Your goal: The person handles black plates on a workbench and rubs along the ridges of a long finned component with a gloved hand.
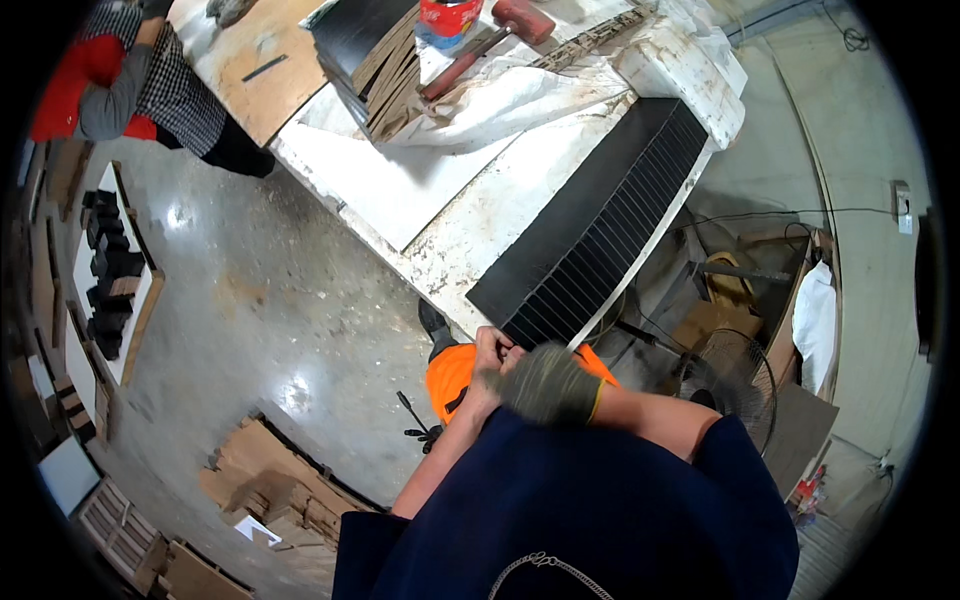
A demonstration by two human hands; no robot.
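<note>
A long black block (pixel 590 225) lies along the right edge of the table, its side crossed by thin pale lines. At the near end of this block is my bare left hand (pixel 490 355), its fingers curled together. Whatever they pinch is too small or too covered to name. My right hand (pixel 550 385), in a grey-green knitted glove with a yellow cuff, is close beside the left one, in front of my body. It is smeared by motion and its fingers do not show clearly.
On the white-covered table (pixel 450 240) lie a mallet (pixel 465 65), a red-and-blue tub (pixel 450 20) and a stack of boards (pixel 385 85). A fan (pixel 730 375) stands at right. Another person (pixel 180 90) is far left; cardboard (pixel 270 470) lies on the floor.
</note>
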